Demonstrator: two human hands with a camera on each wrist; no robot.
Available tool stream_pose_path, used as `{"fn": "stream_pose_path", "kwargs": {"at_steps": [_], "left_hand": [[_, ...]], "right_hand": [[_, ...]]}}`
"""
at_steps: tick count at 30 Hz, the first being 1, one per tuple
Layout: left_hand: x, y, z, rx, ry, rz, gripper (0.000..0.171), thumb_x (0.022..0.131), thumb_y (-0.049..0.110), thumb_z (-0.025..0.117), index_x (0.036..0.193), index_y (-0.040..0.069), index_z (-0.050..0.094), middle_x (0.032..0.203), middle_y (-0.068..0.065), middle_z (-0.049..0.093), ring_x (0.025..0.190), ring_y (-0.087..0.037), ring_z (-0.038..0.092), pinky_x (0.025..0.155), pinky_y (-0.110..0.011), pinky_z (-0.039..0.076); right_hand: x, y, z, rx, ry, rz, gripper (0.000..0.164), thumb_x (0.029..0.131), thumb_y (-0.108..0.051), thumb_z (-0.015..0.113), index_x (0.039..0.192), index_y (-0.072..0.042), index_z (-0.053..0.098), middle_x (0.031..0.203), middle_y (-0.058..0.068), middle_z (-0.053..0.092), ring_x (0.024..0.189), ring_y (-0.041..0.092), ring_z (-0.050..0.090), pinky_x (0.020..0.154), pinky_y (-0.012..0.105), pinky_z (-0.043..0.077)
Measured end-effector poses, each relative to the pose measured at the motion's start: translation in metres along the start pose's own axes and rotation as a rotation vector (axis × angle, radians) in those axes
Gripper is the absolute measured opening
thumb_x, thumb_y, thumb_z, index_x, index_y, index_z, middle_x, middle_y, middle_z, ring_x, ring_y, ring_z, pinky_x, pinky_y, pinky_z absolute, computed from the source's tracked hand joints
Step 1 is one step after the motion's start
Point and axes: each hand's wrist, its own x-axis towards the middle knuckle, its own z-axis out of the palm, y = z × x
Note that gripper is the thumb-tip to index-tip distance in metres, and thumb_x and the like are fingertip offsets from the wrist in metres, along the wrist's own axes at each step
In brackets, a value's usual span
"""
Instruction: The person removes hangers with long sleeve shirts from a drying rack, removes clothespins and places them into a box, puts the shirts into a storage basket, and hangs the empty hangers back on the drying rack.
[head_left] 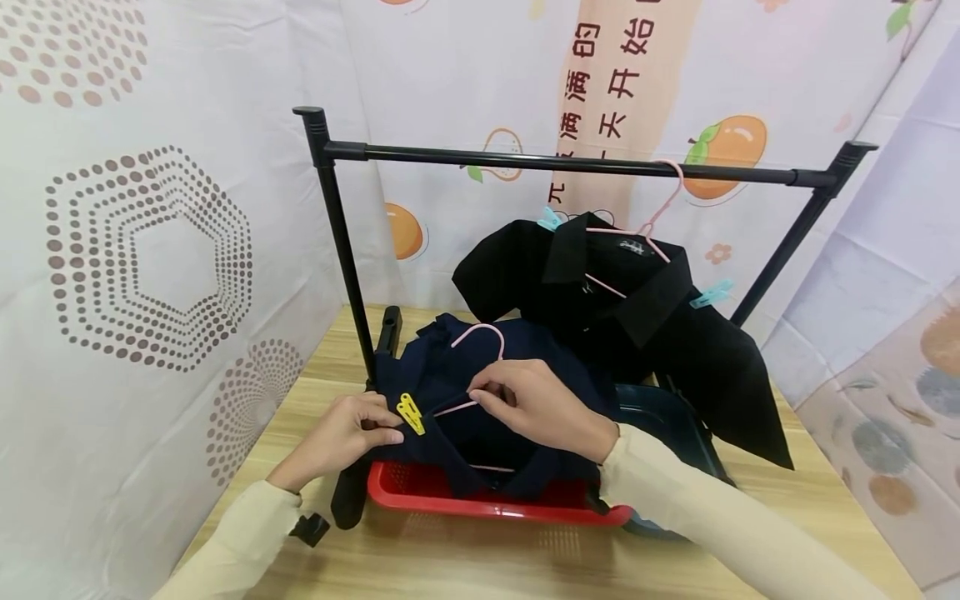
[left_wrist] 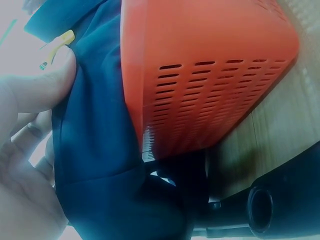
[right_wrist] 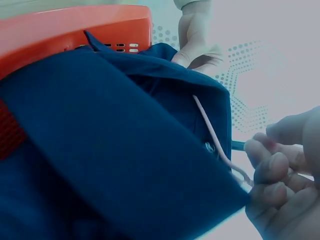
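Observation:
A navy collared shirt (head_left: 442, 367) lies over a red basket (head_left: 495, 507), with a pink hanger (head_left: 480, 327) inside its neck opening. A yellow clothespin (head_left: 410, 414) sits on the shirt's shoulder at the left. Just beside this clothespin, my left hand (head_left: 352, 429) pinches the shoulder fabric; the left wrist view shows the thumb on the near side of the cloth. My right hand (head_left: 543, 404) has curled fingers at the collar edge by the hanger and pinches the navy cloth there. In the right wrist view the hanger's pink arm (right_wrist: 210, 131) runs under the collar.
Behind stands a black rack (head_left: 525, 158). From its bar a black shirt (head_left: 600, 292) hangs on another pink hanger (head_left: 663, 204), with light-blue clothespins (head_left: 712, 294) at both shoulders. A dark blue basket (head_left: 667, 425) is to the right of the red one, on the wooden tabletop (head_left: 420, 567).

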Motion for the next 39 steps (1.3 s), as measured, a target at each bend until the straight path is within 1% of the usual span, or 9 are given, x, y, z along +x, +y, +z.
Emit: {"fn": "stream_pose_path", "kwargs": {"at_steps": [4,13,17,23,26,30,32,34,39], "left_hand": [[-0.001,0.002,-0.002,-0.001,-0.001,-0.002,0.010,0.086,0.011,0.084,0.095,0.013,0.084,0.076,0.012,0.062,0.072,-0.010,0.052,0.060,-0.026,0.045],[-0.002,0.003,-0.001,0.012,0.005,0.011,0.009,0.086,0.010,0.084,0.093,0.015,0.084,0.077,0.013,0.063,0.072,-0.009,0.053,0.061,-0.026,0.046],[-0.002,0.002,0.000,0.010,0.006,0.015,0.009,0.086,0.010,0.083,0.094,0.016,0.084,0.079,0.013,0.065,0.074,-0.009,0.054,0.062,-0.027,0.047],[-0.003,0.003,-0.001,0.014,0.007,0.023,0.009,0.086,0.010,0.083,0.094,0.015,0.084,0.077,0.013,0.063,0.072,-0.008,0.053,0.060,-0.026,0.046],[-0.004,0.004,-0.001,0.022,0.006,0.034,0.009,0.086,0.010,0.083,0.094,0.014,0.084,0.076,0.014,0.061,0.070,-0.008,0.053,0.060,-0.026,0.046],[-0.004,0.005,-0.001,0.013,0.008,0.047,0.009,0.086,0.011,0.084,0.094,0.015,0.084,0.073,0.014,0.058,0.069,-0.008,0.051,0.058,-0.026,0.044],[-0.004,0.005,-0.001,0.007,0.008,0.054,0.010,0.086,0.011,0.084,0.094,0.017,0.084,0.074,0.014,0.059,0.069,-0.008,0.051,0.059,-0.025,0.043],[-0.004,0.005,-0.001,0.012,0.010,0.067,0.011,0.086,0.011,0.084,0.093,0.019,0.084,0.072,0.014,0.059,0.068,-0.008,0.050,0.058,-0.025,0.043],[-0.003,0.005,0.000,0.023,0.014,0.073,0.012,0.086,0.010,0.084,0.093,0.020,0.084,0.074,0.015,0.060,0.069,-0.008,0.050,0.059,-0.025,0.043]], "right_hand": [[0.010,-0.004,0.007,-0.035,-0.021,0.009,0.008,0.100,-0.014,0.070,0.105,-0.012,0.075,0.090,-0.005,0.066,0.074,0.006,0.055,0.067,0.020,0.051],[0.028,-0.020,0.020,-0.101,-0.018,0.047,0.007,0.098,-0.012,0.071,0.103,-0.010,0.075,0.092,-0.002,0.066,0.076,0.006,0.057,0.069,0.016,0.051],[0.037,-0.028,0.028,-0.154,-0.091,0.079,0.013,0.099,-0.016,0.071,0.109,-0.009,0.077,0.097,0.000,0.067,0.081,0.006,0.060,0.072,0.014,0.051],[0.051,-0.038,0.039,-0.295,-0.207,0.163,0.034,0.101,-0.033,0.068,0.119,-0.005,0.076,0.104,0.005,0.070,0.085,0.012,0.064,0.072,0.016,0.054],[0.056,-0.042,0.042,-0.356,-0.239,0.189,0.038,0.100,-0.041,0.068,0.112,-0.008,0.080,0.094,0.003,0.068,0.073,0.013,0.060,0.059,0.019,0.051],[0.061,-0.045,0.047,-0.424,-0.271,0.175,0.041,0.097,-0.051,0.068,0.085,-0.014,0.080,0.072,-0.001,0.056,0.057,0.012,0.050,0.043,0.021,0.040],[0.062,-0.046,0.050,-0.454,-0.278,0.154,0.042,0.095,-0.053,0.069,0.075,-0.017,0.076,0.066,-0.003,0.050,0.053,0.011,0.046,0.040,0.021,0.036],[0.062,-0.046,0.053,-0.472,-0.284,0.133,0.042,0.094,-0.053,0.071,0.072,-0.017,0.074,0.063,-0.003,0.048,0.051,0.010,0.045,0.039,0.020,0.035],[0.063,-0.046,0.058,-0.466,-0.293,0.109,0.032,0.092,-0.046,0.077,0.079,-0.017,0.076,0.064,-0.005,0.049,0.050,0.008,0.046,0.041,0.018,0.036]]}}
